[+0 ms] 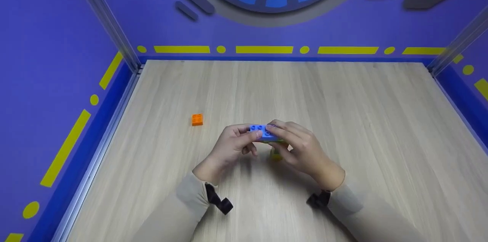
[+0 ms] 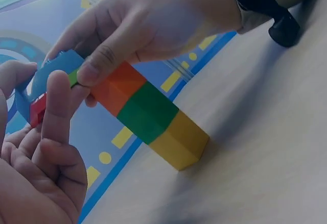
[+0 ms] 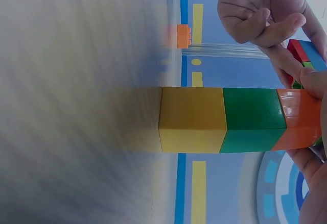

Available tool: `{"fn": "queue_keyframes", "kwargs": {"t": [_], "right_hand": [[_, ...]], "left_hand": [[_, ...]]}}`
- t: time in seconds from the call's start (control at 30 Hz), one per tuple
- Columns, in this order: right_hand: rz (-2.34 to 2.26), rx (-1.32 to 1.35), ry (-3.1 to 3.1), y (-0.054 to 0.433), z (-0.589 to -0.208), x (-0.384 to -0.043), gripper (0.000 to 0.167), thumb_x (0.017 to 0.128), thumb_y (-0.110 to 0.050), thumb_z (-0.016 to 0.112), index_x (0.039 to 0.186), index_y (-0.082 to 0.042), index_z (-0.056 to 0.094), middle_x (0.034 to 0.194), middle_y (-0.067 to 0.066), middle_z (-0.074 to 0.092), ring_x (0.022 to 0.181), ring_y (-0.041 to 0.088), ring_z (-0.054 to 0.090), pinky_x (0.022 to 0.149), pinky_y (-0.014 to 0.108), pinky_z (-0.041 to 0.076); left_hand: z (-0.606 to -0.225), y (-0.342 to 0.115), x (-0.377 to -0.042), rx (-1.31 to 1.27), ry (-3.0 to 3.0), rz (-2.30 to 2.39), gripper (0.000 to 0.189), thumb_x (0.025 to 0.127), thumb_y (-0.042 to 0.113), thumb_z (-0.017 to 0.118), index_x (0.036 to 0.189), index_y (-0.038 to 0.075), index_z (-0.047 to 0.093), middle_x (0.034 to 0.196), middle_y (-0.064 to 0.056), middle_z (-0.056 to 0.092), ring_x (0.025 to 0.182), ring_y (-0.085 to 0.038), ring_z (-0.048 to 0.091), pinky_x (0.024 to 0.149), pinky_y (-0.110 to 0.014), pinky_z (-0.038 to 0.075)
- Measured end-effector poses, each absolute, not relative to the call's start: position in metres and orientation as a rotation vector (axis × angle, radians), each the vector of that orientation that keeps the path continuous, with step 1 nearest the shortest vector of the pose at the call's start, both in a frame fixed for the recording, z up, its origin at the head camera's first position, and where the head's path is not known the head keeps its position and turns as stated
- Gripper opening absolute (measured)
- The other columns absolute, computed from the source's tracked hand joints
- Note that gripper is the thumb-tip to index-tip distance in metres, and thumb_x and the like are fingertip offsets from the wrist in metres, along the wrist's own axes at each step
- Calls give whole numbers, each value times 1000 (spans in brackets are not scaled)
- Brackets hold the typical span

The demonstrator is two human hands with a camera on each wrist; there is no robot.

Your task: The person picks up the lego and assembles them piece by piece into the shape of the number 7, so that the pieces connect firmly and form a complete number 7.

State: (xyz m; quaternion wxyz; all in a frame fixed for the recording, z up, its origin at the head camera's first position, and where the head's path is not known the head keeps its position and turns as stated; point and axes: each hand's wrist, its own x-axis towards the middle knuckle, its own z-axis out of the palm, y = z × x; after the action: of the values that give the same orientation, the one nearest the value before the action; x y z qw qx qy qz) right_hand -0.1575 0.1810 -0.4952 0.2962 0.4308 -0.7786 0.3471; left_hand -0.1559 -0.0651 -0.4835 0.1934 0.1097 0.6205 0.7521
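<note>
A blue brick (image 1: pixel 260 127) with studs is held between both hands. My left hand (image 1: pixel 236 141) pinches its left end, the thumb over the top. On its right end, the fingers of my right hand (image 1: pixel 301 145) lie across the studs. Beneath the blue brick, the left wrist view shows a red brick (image 2: pixel 38 110) and a bit of light green (image 2: pixel 73 77). Below the right hand stands a column of orange (image 3: pixel 296 117), green (image 3: pixel 254 117) and yellow (image 3: pixel 193 117) bricks, the yellow lowest, at the tabletop. My right hand covers the column's upper end.
A loose orange brick (image 1: pixel 197 119) lies on the wooden table (image 1: pixel 343 93), left of and beyond the hands. Blue-purple panels (image 1: pixel 114 13) with yellow marks border the table at the back and sides. Each wrist carries a black camera mount (image 1: pixel 225 205).
</note>
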Motion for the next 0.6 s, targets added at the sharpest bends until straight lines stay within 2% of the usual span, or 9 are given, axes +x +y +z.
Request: {"fn": "queue_keyframes", "kwargs": {"t": [0.1, 0.23, 0.33, 0.4, 0.6], "right_hand": [[1037, 1127, -2132, 183, -494, -158, 53, 89, 7, 91, 140, -4, 77, 132, 15, 82, 115, 31, 80, 103, 27, 64], [1439, 958, -2326, 191, -492, -156, 59, 93, 2, 90, 149, -3, 71, 132, 13, 81, 118, 19, 78, 107, 22, 61], [1759, 759, -2420, 200, -494, -152, 58, 97, 1, 86, 152, -2, 68, 132, 11, 80, 114, 10, 75, 102, 20, 60], [1882, 684, -2437, 204, -498, -150, 50, 100, 2, 82, 148, 0, 70, 134, 9, 79, 113, 10, 74, 100, 21, 61], [2060, 625, -2339, 203, -512, -152, 39, 100, 7, 79, 139, 8, 72, 126, -7, 82, 109, 9, 76, 95, 21, 63]], "left_hand": [[-482, -65, -155, 285, 1739, 2105, 28, 111, 17, 70, 129, -3, 77, 95, 6, 84, 63, -7, 71, 61, -21, 40], [-479, -63, -156, 261, 1747, 2088, 31, 111, 18, 72, 132, -4, 77, 97, 4, 86, 60, -7, 69, 60, -22, 40], [-478, -62, -157, 246, 1756, 2072, 33, 110, 18, 73, 135, -4, 77, 99, 1, 87, 55, -6, 62, 57, -21, 39], [-477, -62, -157, 235, 1758, 2070, 34, 110, 18, 73, 135, -5, 77, 100, 0, 88, 52, -6, 57, 54, -20, 40], [-477, -63, -155, 186, 1770, 2088, 34, 109, 18, 75, 135, -4, 78, 101, -2, 87, 53, -6, 50, 51, -18, 43]]}}
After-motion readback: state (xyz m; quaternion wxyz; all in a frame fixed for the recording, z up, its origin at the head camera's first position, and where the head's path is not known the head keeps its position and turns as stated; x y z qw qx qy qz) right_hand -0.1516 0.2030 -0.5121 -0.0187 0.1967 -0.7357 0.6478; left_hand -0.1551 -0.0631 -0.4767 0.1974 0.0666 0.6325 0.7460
